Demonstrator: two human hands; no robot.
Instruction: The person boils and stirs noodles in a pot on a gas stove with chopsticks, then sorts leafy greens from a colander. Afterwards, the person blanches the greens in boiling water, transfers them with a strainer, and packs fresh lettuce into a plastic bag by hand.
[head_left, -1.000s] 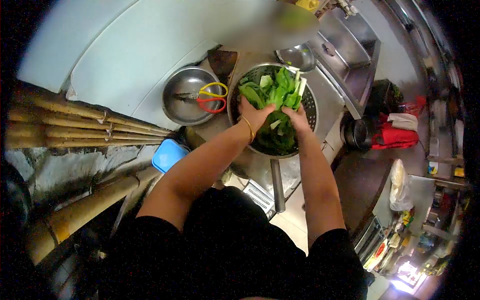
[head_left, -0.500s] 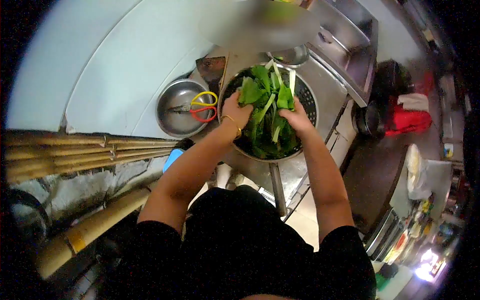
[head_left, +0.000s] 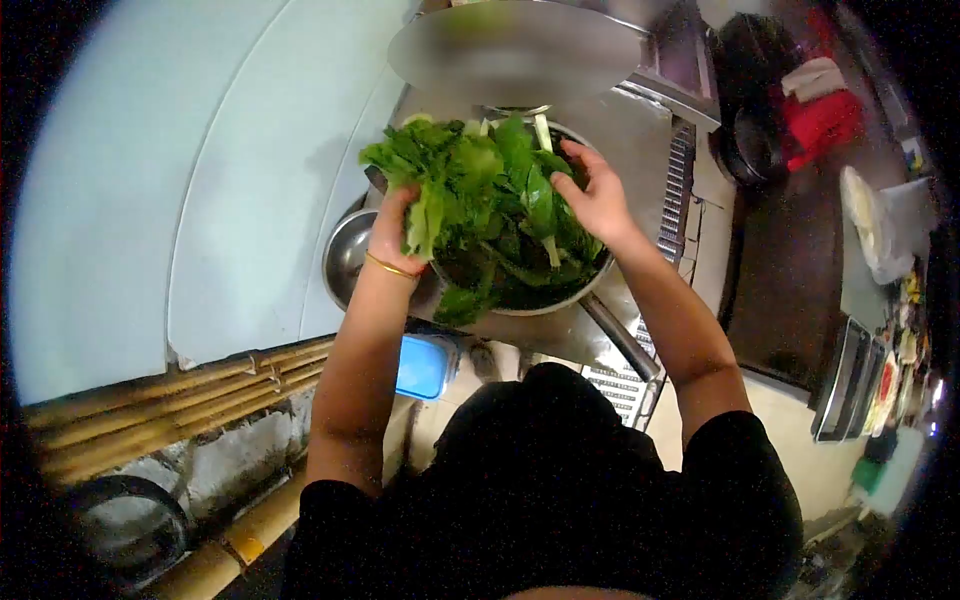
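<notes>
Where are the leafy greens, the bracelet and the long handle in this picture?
Leafy greens (head_left: 475, 175): head view, on the upper leaves.
Bracelet (head_left: 389, 266): head view, on the band.
Long handle (head_left: 621, 338): head view, mid-shaft.

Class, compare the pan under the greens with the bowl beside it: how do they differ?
The pan has a long handle; none shows on the bowl. Greens lie in the pan; none show in the bowl's visible part. The pan's inside looks dark, the bowl's silvery. Both look metal, with round rims.

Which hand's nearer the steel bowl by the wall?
Left. The left hand overlaps the bowl's rim in view; the right hand is farther, across the leafy greens.
</notes>
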